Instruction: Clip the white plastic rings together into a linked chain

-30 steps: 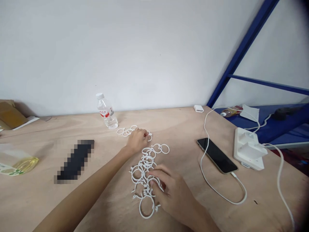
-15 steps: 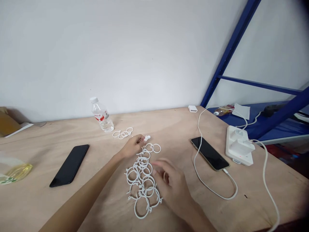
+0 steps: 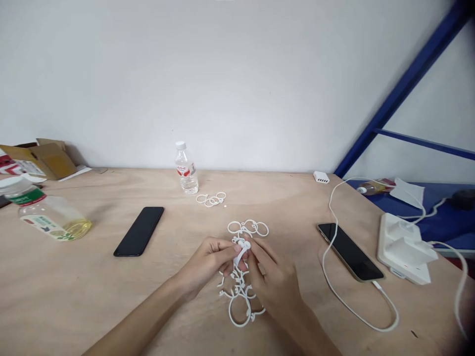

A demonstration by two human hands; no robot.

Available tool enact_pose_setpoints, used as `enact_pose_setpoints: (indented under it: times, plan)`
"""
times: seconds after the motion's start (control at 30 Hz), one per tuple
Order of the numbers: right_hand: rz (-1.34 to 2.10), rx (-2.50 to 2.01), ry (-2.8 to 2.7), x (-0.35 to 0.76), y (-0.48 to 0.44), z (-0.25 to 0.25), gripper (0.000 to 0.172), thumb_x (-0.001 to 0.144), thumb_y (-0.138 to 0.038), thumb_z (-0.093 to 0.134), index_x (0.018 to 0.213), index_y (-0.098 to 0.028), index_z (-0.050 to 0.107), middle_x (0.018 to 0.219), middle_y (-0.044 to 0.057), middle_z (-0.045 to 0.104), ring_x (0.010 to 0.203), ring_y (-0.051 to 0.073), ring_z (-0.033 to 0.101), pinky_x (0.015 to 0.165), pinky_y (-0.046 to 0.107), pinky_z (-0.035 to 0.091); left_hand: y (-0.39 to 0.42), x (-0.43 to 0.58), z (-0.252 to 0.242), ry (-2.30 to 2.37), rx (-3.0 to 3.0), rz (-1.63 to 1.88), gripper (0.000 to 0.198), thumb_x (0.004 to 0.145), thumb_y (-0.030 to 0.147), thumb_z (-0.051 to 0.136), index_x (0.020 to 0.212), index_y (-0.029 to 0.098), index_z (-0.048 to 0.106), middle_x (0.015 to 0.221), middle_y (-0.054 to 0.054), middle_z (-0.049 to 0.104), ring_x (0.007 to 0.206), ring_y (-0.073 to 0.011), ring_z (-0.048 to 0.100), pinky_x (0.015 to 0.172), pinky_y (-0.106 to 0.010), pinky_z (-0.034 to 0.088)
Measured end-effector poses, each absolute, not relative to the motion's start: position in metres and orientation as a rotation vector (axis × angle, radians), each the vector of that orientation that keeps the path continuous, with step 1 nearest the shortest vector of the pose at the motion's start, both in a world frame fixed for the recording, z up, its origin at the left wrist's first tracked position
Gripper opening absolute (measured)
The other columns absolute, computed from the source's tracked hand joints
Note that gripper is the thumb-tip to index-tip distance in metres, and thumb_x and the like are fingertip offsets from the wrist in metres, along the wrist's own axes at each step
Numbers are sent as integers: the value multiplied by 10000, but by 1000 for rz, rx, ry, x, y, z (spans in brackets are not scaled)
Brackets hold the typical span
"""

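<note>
- The white piece [image 3: 242, 253] slants, long way running from low left to top right
- It sits between the left grip [image 3: 212, 254] and right grip [image 3: 276, 277], both pinching it

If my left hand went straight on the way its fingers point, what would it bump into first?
Past the white plastic piece the left hand pinches, it would most likely meet your right hand first, though exact depth is unclear.
</note>
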State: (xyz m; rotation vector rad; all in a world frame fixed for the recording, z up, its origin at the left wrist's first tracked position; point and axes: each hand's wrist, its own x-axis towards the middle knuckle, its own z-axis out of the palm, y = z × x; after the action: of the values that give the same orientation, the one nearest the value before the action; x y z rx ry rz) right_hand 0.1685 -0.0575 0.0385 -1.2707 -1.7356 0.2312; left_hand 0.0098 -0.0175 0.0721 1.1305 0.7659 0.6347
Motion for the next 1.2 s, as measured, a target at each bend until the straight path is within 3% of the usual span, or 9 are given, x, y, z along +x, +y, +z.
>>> enact_pose_setpoints:
  times: [0.1,0.2,0.3,0.5,0.7,0.87,1.0,1.07,1.2]
  plan:
    - [435,-1280,-1659,161,-57,42,307,846,-180,514,1099,-217,685,1035,97,697,806,190,658,654,288,521,-22,5,74,773,1178,641,405,824,502,570,687,124,620,615,-14,570,509,-82,360,518,-231,246]
    - [952,-1270,-1523,157,-56,55,238,845,-228,521,995,-194,702,836,54,697,677,159,615,576,258,492,-26,-1,79,771,1197,612,418,824,525,550,658,142,569,601,9,510,544,-94,376,537,-230,262]
    - [1365,-1228,-1331,154,-57,67,145,772,-302,632,816,-176,687,628,4,610,543,124,510,481,229,410,-29,-9,82,791,1250,633,417,837,518,529,643,150,543,621,19,459,604,-108,386,592,-239,290]
    - [1729,-964,-1050,143,-63,75,171,645,-323,672,622,-159,627,526,-26,462,486,82,310,484,239,287,-39,-11,79,611,922,762,447,812,529,544,571,159,473,606,9,399,627,-124,359,621,-260,304]
    - [1580,-790,-761,131,-59,70,205,635,-298,576,516,-216,431,515,-46,311,476,106,253,455,256,282,-38,7,77,525,607,961,422,757,392,593,479,187,351,527,27,311,548,-108,306,596,-263,351]
    - [1338,-1149,-1203,144,-45,57,193,713,-297,601,574,-198,511,537,-28,448,512,117,391,501,259,322,0,5,58,898,1285,908,341,849,428,486,665,154,572,628,-14,519,605,-139,455,594,-267,374]
    - [864,-1438,-1732,155,-44,45,203,805,-283,568,632,-183,606,591,-8,526,559,128,459,533,257,335,67,-7,37,1434,2236,770,255,866,264,475,1068,174,602,1030,-59,642,844,-177,563,791,-292,436]
    - [714,-1448,-1897,157,-47,40,216,845,-286,545,684,-183,645,659,15,588,594,135,515,558,256,370,100,-12,28,1487,2347,716,275,841,249,522,1089,160,599,1138,-103,611,1032,-234,533,922,-347,396]
    - [582,-1446,-2032,160,-52,32,227,896,-235,479,827,-192,691,812,57,676,705,160,615,665,266,459,137,-14,19,1477,2486,590,183,822,195,526,945,162,657,1023,-110,648,1032,-255,537,935,-375,387]
